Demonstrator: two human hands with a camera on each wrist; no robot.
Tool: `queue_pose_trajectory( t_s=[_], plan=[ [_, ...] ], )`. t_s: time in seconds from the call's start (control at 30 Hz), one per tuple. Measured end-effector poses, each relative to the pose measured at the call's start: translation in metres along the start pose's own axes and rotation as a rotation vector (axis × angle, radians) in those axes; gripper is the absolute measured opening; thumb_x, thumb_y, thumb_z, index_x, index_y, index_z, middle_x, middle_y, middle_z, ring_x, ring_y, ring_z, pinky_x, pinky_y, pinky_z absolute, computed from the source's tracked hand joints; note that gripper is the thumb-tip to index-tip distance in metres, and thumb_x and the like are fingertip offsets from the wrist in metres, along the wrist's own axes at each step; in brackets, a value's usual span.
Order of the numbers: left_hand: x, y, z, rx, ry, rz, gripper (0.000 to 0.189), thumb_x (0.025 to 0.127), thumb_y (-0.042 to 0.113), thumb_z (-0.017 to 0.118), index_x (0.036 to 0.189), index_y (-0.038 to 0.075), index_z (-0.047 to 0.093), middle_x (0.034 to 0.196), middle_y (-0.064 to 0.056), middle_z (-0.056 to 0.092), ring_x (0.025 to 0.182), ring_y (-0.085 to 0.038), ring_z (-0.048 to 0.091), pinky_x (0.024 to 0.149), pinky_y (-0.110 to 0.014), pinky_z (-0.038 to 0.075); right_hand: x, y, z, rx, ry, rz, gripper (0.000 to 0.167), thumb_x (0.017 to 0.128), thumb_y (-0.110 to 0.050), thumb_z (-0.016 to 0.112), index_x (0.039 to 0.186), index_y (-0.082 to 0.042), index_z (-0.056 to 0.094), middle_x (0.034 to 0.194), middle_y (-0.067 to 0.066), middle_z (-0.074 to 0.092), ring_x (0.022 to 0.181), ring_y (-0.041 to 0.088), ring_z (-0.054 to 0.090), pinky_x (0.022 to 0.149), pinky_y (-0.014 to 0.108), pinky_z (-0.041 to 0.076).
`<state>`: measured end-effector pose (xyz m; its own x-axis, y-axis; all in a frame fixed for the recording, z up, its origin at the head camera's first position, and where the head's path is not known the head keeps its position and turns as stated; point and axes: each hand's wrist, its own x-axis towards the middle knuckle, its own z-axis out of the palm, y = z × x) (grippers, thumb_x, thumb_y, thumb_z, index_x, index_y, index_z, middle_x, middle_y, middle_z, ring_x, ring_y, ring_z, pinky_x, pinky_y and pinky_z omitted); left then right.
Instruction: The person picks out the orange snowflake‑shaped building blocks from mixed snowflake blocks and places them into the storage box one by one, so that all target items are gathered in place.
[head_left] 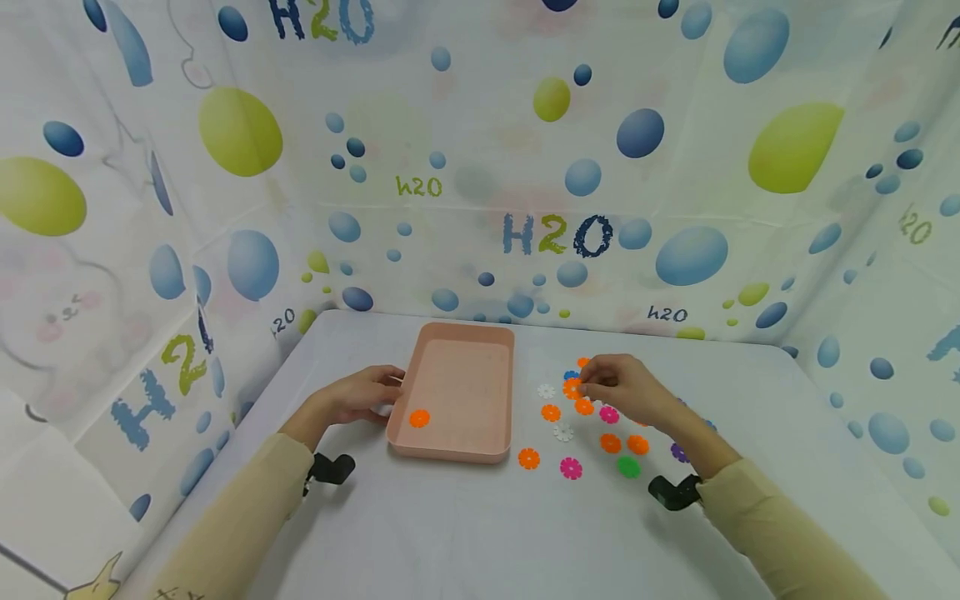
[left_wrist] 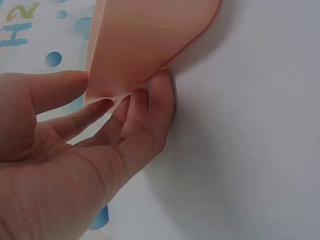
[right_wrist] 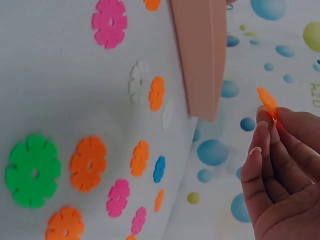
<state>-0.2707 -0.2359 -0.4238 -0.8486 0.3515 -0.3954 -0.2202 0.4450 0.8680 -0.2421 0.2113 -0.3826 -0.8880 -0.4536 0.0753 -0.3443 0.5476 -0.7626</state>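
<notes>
A shallow pink tray [head_left: 467, 379] lies on the white table, holding one orange notched plastic disc [head_left: 419, 418] near its front left corner. My left hand [head_left: 363, 395] grips the tray's left side. In the left wrist view the thumb touches the tray wall [left_wrist: 135, 40] and curled fingers meet its lower edge. To the right of the tray, my right hand [head_left: 630, 390] pinches an orange notched disc [right_wrist: 266, 101] between thumb and fingers, raised above the table. Below that hand are scattered discs, including a green one [head_left: 628, 467] and a pink one [head_left: 571, 468].
More discs lie right of the tray, including white [head_left: 563, 432], orange [head_left: 528, 458] and purple [head_left: 679, 452] ones. Some are partly hidden by the right hand and forearm. A patterned curtain [head_left: 480, 167] rises behind the table and along both sides.
</notes>
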Motion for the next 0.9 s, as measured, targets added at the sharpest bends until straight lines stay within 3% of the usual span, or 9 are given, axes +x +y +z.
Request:
queue_pose_trajectory(
  t_s=[0.37, 0.63, 0.9],
  plan=[
    [0.000, 0.001, -0.001, 0.003, 0.001, -0.006, 0.058, 0.103, 0.014, 0.055, 0.153, -0.003, 0.033, 0.157, -0.028, 0.033, 0.130, -0.042, 0.048, 0.103, -0.059, 0.049, 0.016, -0.018, 0.020, 0.022, 0.001, -0.019, 0.013, 0.098, -0.016, 0.069, 0.107, -0.006, 0.069, 0.095, 0.006, 0.073, 0.085, 0.020, 0.068, 0.086, 0.046, 0.060],
    [-0.001, 0.001, 0.001, 0.000, 0.012, -0.010, 0.058, 0.103, 0.014, 0.056, 0.153, -0.003, 0.032, 0.157, -0.029, 0.032, 0.130, -0.042, 0.047, 0.103, -0.059, 0.049, 0.028, -0.034, 0.037, 0.040, -0.016, -0.066, 0.010, 0.098, -0.015, 0.069, 0.104, -0.008, 0.070, 0.091, 0.002, 0.073, 0.083, 0.019, 0.068, 0.078, 0.035, 0.059],
    [0.003, -0.002, -0.001, 0.003, 0.016, -0.009, 0.059, 0.102, 0.014, 0.057, 0.153, -0.003, 0.033, 0.157, -0.029, 0.033, 0.130, -0.041, 0.048, 0.102, -0.058, 0.050, 0.037, -0.038, 0.050, 0.060, -0.027, -0.091, 0.008, 0.098, -0.014, 0.069, 0.103, -0.008, 0.070, 0.090, 0.003, 0.072, 0.080, 0.019, 0.067, 0.077, 0.040, 0.060]
  ],
)
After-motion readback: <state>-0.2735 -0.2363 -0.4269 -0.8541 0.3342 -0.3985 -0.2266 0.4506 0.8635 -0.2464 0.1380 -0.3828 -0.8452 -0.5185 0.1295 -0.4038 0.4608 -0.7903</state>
